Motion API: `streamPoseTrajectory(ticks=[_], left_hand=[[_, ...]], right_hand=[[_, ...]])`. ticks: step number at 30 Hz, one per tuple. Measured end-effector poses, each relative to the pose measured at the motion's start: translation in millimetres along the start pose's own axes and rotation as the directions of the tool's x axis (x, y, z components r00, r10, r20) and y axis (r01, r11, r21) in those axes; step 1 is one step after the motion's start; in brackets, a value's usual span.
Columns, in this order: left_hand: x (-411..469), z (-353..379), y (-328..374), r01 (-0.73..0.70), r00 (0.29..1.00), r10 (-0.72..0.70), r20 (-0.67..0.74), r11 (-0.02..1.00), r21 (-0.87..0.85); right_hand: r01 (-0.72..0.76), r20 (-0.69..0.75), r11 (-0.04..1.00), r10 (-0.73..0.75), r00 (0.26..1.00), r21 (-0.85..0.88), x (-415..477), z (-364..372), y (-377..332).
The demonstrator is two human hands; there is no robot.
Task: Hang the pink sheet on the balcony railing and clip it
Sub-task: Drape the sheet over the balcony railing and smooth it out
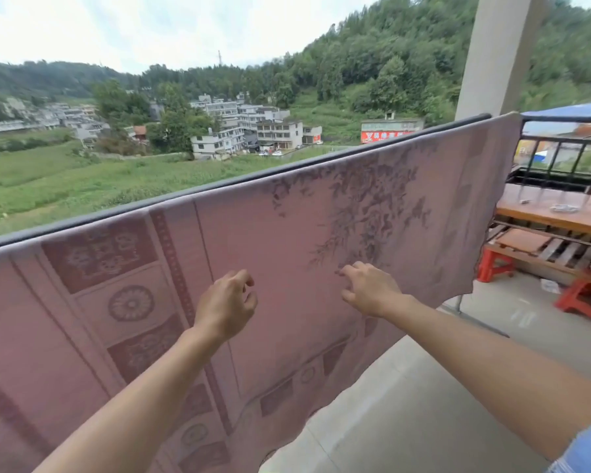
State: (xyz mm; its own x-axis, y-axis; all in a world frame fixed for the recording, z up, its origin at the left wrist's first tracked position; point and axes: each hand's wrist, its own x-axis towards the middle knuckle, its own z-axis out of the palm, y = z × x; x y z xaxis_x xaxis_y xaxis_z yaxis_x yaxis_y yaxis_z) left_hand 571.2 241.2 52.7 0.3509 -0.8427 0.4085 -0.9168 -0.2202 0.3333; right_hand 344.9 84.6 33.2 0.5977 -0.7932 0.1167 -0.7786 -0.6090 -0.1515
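The pink sheet point(287, 240), patterned with leaves and medallions, hangs draped over the dark balcony railing point(198, 191) and covers its whole near side down toward the floor. My left hand point(226, 305) hovers in front of the sheet's middle with loosely curled fingers and holds nothing. My right hand point(369, 288) is just to the right, fingers spread loosely, fingertips at or very near the cloth. No clip is visible on the sheet or in either hand.
A pale concrete pillar point(498, 56) stands at the railing's right end. Beyond it are a wooden bench point(556, 213), red plastic stools point(495, 264) and a black side railing point(567, 162). The concrete floor point(423, 404) lies below right.
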Motion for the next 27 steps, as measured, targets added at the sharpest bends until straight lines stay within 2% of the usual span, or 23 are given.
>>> streamPoseTrajectory(ticks=[6, 12, 20, 27], left_hand=[[57, 99, 105, -0.104, 0.985, 0.106, 0.135, 0.994, -0.026], [115, 177, 178, -0.209, 0.946, 0.208, 0.248, 0.978, -0.023], [227, 284, 266, -0.351, 0.870, 0.349, 0.347, 0.934, -0.061], [322, 347, 363, -0.492, 0.769, 0.497, 0.402, 0.861, -0.125]], right_hand=[[-0.150, 0.011, 0.988, 0.151, 0.988, -0.038, -5, -11, 136], [-0.308, 0.054, 0.951, 0.308, 0.950, -0.016, 0, -7, 237], [-0.457, 0.106, 0.890, 0.455, 0.884, -0.012, 43, 6, 366], [-0.605, 0.043, 0.796, 0.605, 0.795, 0.005, 80, -32, 474]])
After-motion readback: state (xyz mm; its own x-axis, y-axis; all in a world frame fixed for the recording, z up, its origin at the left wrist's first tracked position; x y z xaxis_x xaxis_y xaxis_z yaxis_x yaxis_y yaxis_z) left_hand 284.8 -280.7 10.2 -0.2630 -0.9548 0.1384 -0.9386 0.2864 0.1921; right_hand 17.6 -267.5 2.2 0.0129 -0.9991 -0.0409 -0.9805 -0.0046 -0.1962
